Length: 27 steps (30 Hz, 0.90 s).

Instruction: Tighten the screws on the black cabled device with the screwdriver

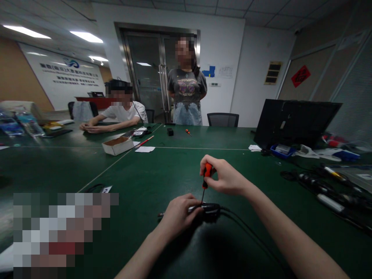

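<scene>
My right hand (pixel 222 176) is closed round the orange-and-black handle of a screwdriver (pixel 207 172). The screwdriver stands nearly upright, and its thin shaft points down to a dark, shiny corded device (pixel 211 209). Its tip meets the device close to the fingers of my left hand (pixel 180 211), though the exact contact point is too small to make out. Bent over the device, my left hand grips it against the green table (pixel 162 174) and hides its middle. One end of the device shows left of that hand, and black cable (pixel 247 224) runs from its right end.
Corded tools (pixel 328 197) and a monitor (pixel 290 124) are on the right, with a blue tray (pixel 281 151) between. Further off lie an open box (pixel 117 145), a red pencil-like stick (pixel 144 141) and another screwdriver (pixel 188 132). One person sits across the table; another stands behind it.
</scene>
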Available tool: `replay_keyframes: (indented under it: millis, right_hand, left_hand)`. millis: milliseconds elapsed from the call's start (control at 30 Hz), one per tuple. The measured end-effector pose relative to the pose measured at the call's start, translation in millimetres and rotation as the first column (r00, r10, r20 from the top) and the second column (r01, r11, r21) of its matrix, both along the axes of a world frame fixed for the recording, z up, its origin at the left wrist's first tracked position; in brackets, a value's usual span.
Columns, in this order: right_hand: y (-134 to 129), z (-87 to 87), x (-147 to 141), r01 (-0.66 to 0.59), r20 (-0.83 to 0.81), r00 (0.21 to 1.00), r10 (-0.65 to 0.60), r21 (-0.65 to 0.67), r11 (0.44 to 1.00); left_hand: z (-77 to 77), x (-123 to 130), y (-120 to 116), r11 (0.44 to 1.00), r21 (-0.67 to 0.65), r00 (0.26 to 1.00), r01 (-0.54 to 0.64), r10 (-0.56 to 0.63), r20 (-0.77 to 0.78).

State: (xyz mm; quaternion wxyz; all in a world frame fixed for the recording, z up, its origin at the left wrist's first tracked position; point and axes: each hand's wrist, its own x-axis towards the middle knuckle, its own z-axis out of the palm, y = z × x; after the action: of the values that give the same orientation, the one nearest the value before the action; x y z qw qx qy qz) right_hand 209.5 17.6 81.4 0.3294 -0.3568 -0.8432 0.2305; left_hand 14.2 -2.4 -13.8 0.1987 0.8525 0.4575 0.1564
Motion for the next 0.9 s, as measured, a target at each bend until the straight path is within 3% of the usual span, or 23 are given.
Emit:
replay_keyframes:
  millis: [100, 167, 267, 400, 533, 767, 900]
  right_hand:
    - [1.7, -3.0, -3.4, -0.065, -0.105, 0.993, 0.051, -0.136, 0.989]
    - [1.5, -4.8, -6.6, -0.034, -0.122, 0.992, 0.015, -0.151, 0.988]
    - [-1.6, -4.8, -9.9, 0.135, 0.017, 0.991, -0.136, 0.028, 0.990]
    - [-6.2, -1.9, -9.2, 0.249, 0.235, 0.916, -0.324, 0.300, 0.921]
    - [-5.5, -1.3, -6.8, 0.303, 0.301, 0.863, -0.405, 0.334, 0.893]
    - [-1.6, -2.4, -4.6, 0.244, 0.210, 0.932, -0.294, 0.233, 0.941]
    - [0.6, -4.0, -2.7, 0.138, 0.081, 0.985, -0.149, 0.125, 0.982]
  left_hand:
    - [-0.3, 0.1, 0.2, 1.000, 0.002, 1.000, 0.003, -0.003, 0.007]
    - [-0.7, 0.2, 0.2, 1.000, 0.005, 1.000, 0.001, -0.001, 0.006]
    - [-1.2, 0.3, 0.2, 1.000, 0.010, 1.000, -0.004, 0.004, 0.001]
    - [-1.4, 0.3, 0.5, 1.000, 0.013, 1.000, 0.001, -0.001, 0.002]
    - [-1.1, 0.3, 1.2, 1.000, 0.014, 1.000, 0.005, -0.005, -0.008]
    - [0.9, 0.7, -0.6, 1.000, 0.003, 1.000, -0.003, 0.003, -0.003]
    - [2.1, 1.1, -1.4, 1.000, 0.002, 1.000, -0.011, 0.011, -0.005]
